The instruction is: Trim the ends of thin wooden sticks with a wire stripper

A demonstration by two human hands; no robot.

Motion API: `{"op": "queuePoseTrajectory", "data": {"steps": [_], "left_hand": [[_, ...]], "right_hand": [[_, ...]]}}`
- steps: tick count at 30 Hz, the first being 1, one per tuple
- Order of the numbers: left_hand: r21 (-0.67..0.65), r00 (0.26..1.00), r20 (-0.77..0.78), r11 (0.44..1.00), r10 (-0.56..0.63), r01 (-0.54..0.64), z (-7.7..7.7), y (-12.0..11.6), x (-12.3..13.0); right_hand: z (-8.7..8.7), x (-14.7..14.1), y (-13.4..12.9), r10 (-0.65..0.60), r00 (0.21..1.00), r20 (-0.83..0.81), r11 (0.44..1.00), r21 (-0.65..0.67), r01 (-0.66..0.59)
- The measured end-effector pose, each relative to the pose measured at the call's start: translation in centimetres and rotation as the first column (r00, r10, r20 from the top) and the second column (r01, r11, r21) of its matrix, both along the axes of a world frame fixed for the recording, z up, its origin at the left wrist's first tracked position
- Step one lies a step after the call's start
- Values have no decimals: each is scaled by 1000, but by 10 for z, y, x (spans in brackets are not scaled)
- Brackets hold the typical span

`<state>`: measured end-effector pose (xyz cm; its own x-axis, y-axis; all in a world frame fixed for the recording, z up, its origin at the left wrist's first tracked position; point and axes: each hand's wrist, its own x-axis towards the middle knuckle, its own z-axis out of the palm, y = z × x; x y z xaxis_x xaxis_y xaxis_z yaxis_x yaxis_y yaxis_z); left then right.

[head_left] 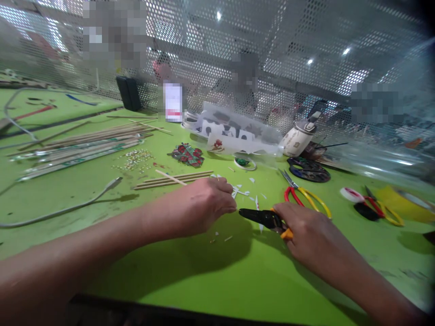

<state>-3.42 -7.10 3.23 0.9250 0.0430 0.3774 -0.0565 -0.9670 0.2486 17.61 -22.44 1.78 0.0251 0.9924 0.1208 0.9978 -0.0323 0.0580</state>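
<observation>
Left hand (207,199): curled; whether stick (170,177) is held cannot be told
Right hand (307,226): pliers (263,218) gripped
Phone (173,100): propped at far edge of tabletop (244,280)

A black case (128,93), lit smartphone (173,100) and white cup (296,141) stand near the table's (190,280) far edge, a paint palette (301,170) beside the cup.

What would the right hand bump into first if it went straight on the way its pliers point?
Most likely the left hand: the pliers in the right hand point almost straight at it, with only a narrow gap showing. Depth is unclear, so they might pass slightly above or below.
</observation>
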Motion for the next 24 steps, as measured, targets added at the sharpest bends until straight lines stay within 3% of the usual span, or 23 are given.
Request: {"op": "queuePoseTrajectory", "data": {"steps": [5, 9, 18, 24], "left_hand": [[51, 1000, 18, 999, -1, 0, -1, -1, 0], [71, 998, 53, 997, -22, 19, -4, 2, 0], [85, 992, 37, 989, 120, -123, -5, 1, -2], [18, 995, 8, 994, 104, -104, -8, 4, 0]], "right_hand": [[5, -3, 4, -92, 992, -87, 984, -160, 77], [8, -3, 5, -128, 984, -120, 971, -215, 100], [11, -1, 5, -140, 977, -159, 970, -220, 103], [12, 1, 7, -131, 988, -80, 979, -170, 116]]}}
